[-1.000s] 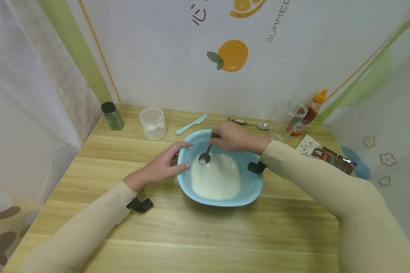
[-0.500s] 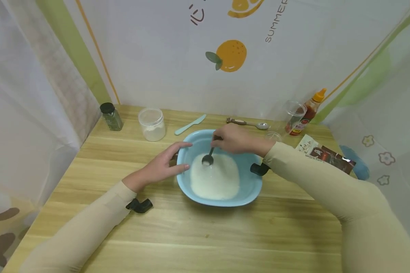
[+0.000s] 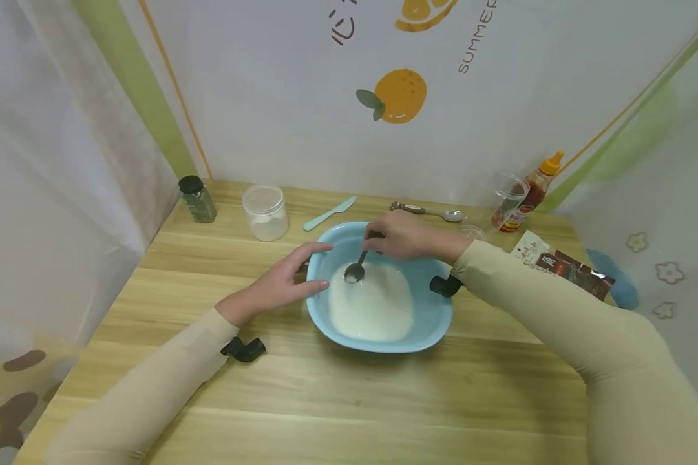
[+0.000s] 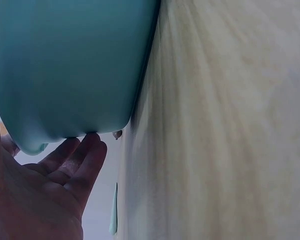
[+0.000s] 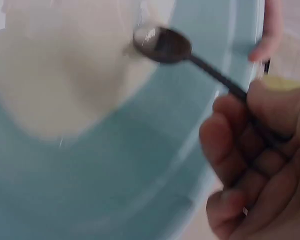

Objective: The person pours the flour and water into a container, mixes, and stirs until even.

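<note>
A light blue basin (image 3: 436,316) with white liquid (image 3: 378,310) in its bottom stands mid-table. My right hand (image 3: 404,236) pinches the handle of a dark spoon (image 3: 355,272), which slants down into the basin. In the right wrist view the spoon's bowl (image 5: 162,45) is by the liquid's edge, with some white liquid in it. My left hand (image 3: 279,281) holds the basin's left side, thumb and index finger over the rim. Its other fingers (image 4: 87,165) press on the outer wall in the left wrist view.
Along the back of the wooden table (image 3: 326,407) are a spice jar (image 3: 198,200), a tub of white powder (image 3: 265,216), a mint-green knife (image 3: 329,213) and another spoon (image 3: 427,211). At right stand a clear plastic cup (image 3: 508,194), a sauce bottle (image 3: 532,197) and a brown packet (image 3: 576,270).
The spoon has shifted slightly right in the basin with my right hand, its bowl still over the liquid near the back left. My left hand stays at the rim.
</note>
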The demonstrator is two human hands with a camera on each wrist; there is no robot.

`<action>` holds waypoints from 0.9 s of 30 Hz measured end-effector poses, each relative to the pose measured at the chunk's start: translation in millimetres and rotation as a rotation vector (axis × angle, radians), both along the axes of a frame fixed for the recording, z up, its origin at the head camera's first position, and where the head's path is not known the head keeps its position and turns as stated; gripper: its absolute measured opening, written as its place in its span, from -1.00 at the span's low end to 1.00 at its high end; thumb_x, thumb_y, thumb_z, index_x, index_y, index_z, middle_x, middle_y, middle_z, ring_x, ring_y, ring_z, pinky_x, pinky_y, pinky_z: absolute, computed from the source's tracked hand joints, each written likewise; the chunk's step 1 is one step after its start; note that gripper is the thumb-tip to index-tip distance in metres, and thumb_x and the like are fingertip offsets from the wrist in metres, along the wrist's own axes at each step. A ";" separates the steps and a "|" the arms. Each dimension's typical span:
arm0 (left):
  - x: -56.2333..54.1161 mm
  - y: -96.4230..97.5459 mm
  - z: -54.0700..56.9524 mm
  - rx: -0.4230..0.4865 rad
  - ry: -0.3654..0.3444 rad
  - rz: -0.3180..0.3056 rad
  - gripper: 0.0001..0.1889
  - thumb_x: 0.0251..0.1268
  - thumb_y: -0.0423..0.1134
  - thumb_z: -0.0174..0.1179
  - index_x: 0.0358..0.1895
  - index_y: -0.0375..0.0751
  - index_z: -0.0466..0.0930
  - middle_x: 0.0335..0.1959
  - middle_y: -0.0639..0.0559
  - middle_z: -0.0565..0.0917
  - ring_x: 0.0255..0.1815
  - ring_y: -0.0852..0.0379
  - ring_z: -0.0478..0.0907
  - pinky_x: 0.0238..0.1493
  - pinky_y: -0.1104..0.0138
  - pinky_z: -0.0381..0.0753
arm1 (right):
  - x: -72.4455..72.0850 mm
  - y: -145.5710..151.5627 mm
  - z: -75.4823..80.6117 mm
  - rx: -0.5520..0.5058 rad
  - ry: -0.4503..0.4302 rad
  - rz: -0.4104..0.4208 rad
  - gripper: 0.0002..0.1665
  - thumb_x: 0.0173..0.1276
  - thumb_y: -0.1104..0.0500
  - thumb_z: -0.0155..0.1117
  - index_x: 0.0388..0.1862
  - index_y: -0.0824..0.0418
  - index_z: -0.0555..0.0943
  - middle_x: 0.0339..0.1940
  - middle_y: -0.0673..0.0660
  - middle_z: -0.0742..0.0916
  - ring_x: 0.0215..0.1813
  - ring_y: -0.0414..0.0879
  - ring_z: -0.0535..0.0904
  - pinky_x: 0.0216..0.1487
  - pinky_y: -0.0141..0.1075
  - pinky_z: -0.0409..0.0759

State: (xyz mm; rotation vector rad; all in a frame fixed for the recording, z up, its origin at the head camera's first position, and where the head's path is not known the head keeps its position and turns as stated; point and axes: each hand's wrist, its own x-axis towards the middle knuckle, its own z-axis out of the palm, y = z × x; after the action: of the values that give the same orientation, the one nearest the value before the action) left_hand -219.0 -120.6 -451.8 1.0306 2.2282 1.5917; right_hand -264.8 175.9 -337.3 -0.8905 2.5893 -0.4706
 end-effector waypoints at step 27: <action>0.6 5.4 -3.2 0.008 -0.010 0.026 -0.26 0.56 -0.28 0.35 0.70 -0.20 0.27 0.55 -0.32 0.44 0.37 -0.36 0.65 0.08 0.18 0.88 | 16.0 10.2 2.3 0.117 0.050 0.100 -0.75 0.73 0.04 0.28 -0.11 0.13 0.78 -0.30 0.03 0.78 -0.30 -0.11 0.62 -0.20 -0.17 0.66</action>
State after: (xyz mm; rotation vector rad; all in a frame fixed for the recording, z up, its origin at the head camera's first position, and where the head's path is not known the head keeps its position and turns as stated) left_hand -218.4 -115.1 -455.0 0.9969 2.2395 1.6147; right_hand -248.8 186.1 -335.0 -0.9968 2.5716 -0.2698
